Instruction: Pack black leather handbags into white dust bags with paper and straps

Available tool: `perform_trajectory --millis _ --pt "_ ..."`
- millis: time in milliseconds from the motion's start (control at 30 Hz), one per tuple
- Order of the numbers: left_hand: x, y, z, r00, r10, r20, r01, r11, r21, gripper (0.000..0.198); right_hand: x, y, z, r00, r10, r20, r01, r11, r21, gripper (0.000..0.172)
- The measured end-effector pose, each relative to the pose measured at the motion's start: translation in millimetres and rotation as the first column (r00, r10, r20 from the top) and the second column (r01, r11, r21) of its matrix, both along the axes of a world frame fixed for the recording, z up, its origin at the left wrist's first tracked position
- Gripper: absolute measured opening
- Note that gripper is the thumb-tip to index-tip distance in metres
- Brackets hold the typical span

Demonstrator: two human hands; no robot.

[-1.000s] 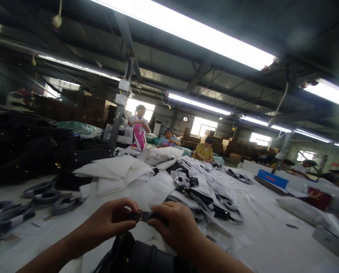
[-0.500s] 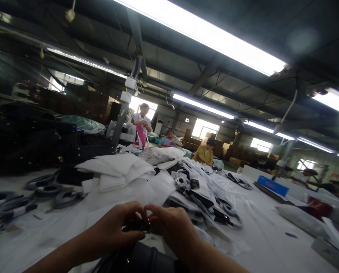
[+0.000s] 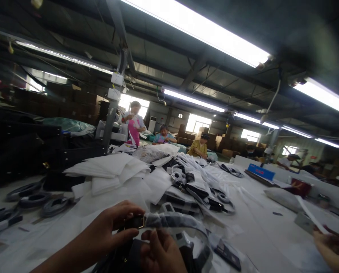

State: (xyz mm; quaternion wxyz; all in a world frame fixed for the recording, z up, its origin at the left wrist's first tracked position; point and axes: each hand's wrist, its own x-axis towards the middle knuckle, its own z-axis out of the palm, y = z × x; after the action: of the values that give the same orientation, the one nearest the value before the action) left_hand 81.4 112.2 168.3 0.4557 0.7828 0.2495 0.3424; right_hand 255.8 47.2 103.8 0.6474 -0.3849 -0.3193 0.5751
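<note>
At the lower centre, my left hand (image 3: 116, 223) pinches a dark strap end with a metal buckle (image 3: 142, 221) between thumb and fingers. A plastic-wrapped strap (image 3: 176, 220) runs from the buckle to the right and curves down. Just below that strap is my right hand (image 3: 164, 250), its fingers bent and pressed together; what they hold, if anything, is too hidden to tell. Beneath both hands lies a black item (image 3: 134, 250), partly covered by them.
White sheets (image 3: 109, 165) are piled ahead, beside bundled straps (image 3: 198, 182). Coiled straps (image 3: 55, 206) and black bags (image 3: 18, 151) lie left. Another person's hand (image 3: 325, 242) is at the right edge. Several people sit or stand beyond.
My right hand has moved down and away from my left fingertips. The buckle and wrapped strap now show. The view has shifted, and another person's hand shows more at the right.
</note>
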Motion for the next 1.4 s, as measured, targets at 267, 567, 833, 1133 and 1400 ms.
perform_trajectory --millis 267,567,833,1133,1400 --pt "8 -13 0.4 0.983 0.102 -0.155 -0.071 0.978 0.197 0.008 -22 10 -5.0 0.971 -0.097 -0.218 0.105 0.994 0.021 0.050" --pt "0 -1 -4.5 0.992 0.051 -0.116 -0.017 0.960 0.278 0.030 -12 -8 5.4 0.903 -0.273 0.333 0.263 0.962 0.076 0.058" --pt "13 23 26.9 0.943 -0.105 -0.315 0.250 0.849 0.465 0.022 -13 -9 8.9 0.839 -0.319 0.440 0.312 0.946 0.089 0.060" --pt "7 27 13.3 0.952 0.074 -0.298 0.110 0.824 0.555 0.019 -20 2 -4.5 0.952 -0.274 0.133 0.269 0.961 0.055 0.053" --pt "1 13 -8.2 0.960 0.232 -0.156 -0.125 0.855 0.503 0.018 -27 5 -3.0 0.959 -0.283 0.027 0.279 0.955 0.102 0.044"
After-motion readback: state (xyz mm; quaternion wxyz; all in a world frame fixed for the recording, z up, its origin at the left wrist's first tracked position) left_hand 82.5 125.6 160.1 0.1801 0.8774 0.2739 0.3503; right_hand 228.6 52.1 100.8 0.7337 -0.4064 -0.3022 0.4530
